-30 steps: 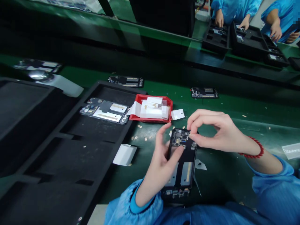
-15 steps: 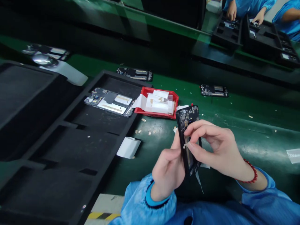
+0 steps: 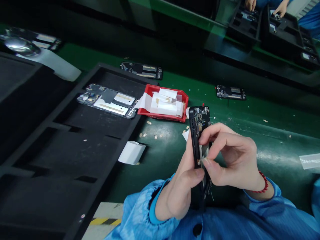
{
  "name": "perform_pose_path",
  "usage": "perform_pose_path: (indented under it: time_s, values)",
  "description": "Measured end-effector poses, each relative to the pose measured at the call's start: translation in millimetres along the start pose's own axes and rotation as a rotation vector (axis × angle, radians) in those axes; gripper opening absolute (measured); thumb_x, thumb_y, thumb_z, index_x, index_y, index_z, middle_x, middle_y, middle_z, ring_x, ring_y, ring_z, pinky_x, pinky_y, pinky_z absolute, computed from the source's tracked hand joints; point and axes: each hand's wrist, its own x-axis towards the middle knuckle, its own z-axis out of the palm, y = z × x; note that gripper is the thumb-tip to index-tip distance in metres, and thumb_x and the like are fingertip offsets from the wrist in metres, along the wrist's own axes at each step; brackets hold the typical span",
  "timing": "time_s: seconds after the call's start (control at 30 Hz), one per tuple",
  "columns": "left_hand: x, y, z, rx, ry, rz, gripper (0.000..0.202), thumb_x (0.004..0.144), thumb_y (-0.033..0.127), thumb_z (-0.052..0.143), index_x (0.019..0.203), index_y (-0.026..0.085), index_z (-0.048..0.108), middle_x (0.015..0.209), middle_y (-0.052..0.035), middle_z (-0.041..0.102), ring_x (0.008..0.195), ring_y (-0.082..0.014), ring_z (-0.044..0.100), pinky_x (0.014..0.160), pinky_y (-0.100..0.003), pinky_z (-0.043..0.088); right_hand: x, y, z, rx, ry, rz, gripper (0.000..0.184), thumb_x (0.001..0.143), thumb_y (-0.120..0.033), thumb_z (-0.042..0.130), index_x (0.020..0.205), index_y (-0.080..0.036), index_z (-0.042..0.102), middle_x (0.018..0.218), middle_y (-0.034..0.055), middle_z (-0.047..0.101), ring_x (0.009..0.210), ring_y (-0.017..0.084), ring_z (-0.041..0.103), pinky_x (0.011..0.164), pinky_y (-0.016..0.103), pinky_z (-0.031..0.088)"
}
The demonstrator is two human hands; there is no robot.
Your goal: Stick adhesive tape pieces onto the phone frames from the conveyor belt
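Observation:
An open smartphone (image 3: 200, 121), its circuit board exposed, is held upright and tilted in my left hand (image 3: 181, 191), the thumb pressed along its near edge. Over the phone's lower half, my right hand (image 3: 235, 158) has thumb and index finger pinched on a small pale strip (image 3: 200, 161) close to the phone's surface. The right middle and other fingers are curled against the phone's inner side. Part of the phone's lower end is hidden behind my hands.
A red bin (image 3: 163, 115) holds white paper and film pieces. Left lies a black foam tray (image 3: 100, 141) bearing an opened phone (image 3: 107, 101). More opened phones (image 3: 142, 70) (image 3: 231, 92) lie behind. A folded white paper (image 3: 131, 152) and tan scraps sit nearby. A co-worker's hand (image 3: 281, 8) is far right.
The phone has turned more edge-on, and my left thumb has come up onto its edge. My right fingers have shifted slightly lower, still pinching the strip. The view has moved a little.

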Motion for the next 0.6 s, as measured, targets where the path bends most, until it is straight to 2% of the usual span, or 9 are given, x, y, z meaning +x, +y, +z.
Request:
perform_pose_path:
  time_s: [0.1, 0.2, 0.4, 0.5, 0.6]
  values:
    - [0.3, -0.4, 0.1, -0.129, -0.067, 0.01, 0.062, 0.092, 0.029, 0.051, 0.153, 0.038, 0.047, 0.164, 0.0152, 0.038, 0.16, -0.0285, 0.016, 0.133, -0.046, 0.015, -0.5, 1.2, 1.4, 0.036, 0.014, 0.001, 0.018, 0.071, -0.002, 0.07, 0.068, -0.018, 0.063, 0.091, 0.0042, 0.068, 0.083, 0.013, 0.068, 0.073, 0.026, 0.059]
    - [0.0, -3.1, -0.5, -0.181, -0.085, 0.045, 0.059, 0.098, 0.031, 0.05, 0.155, 0.044, 0.04, 0.167, 0.0218, 0.027, 0.161, -0.0258, 0.007, 0.134, -0.042, 0.008, -0.1, 1.8, 3.0, 0.054, 0.024, 0.0, 0.018, 0.07, -0.001, 0.069, 0.067, -0.018, 0.063, 0.09, 0.0039, 0.067, 0.082, 0.013, 0.069, 0.072, 0.024, 0.058]
    - [-2.2, -1.9, 0.5, -0.191, -0.101, 0.039, 0.057, 0.103, 0.04, 0.049, 0.157, 0.044, 0.034, 0.169, 0.0195, 0.023, 0.161, -0.0266, 0.004, 0.134, -0.043, 0.006, 1.2, 0.3, 5.2, 0.041, 0.045, -0.019, 0.018, 0.069, -0.002, 0.07, 0.067, -0.019, 0.063, 0.088, 0.0037, 0.068, 0.079, 0.013, 0.069, 0.069, 0.024, 0.059]
    - [-1.4, -1.3, 1.1, -0.232, -0.122, 0.046, 0.054, 0.105, 0.044, 0.045, 0.158, 0.042, 0.033, 0.17, 0.0162, 0.024, 0.161, -0.0276, 0.005, 0.134, -0.044, 0.007, 1.0, 0.3, 5.1, 0.045, 0.044, -0.027, 0.018, 0.069, -0.002, 0.072, 0.067, -0.018, 0.064, 0.088, 0.004, 0.069, 0.081, 0.013, 0.069, 0.071, 0.024, 0.059]
    - [-1.5, -1.8, 0.8, -0.251, -0.141, 0.055, 0.052, 0.106, 0.043, 0.042, 0.157, 0.044, 0.033, 0.17, 0.0167, 0.024, 0.161, -0.0263, 0.006, 0.134, -0.042, 0.008, 0.2, 0.9, 4.4, 0.058, 0.043, -0.029, 0.018, 0.069, -0.001, 0.074, 0.068, -0.017, 0.065, 0.089, 0.0044, 0.069, 0.083, 0.013, 0.07, 0.075, 0.024, 0.06]
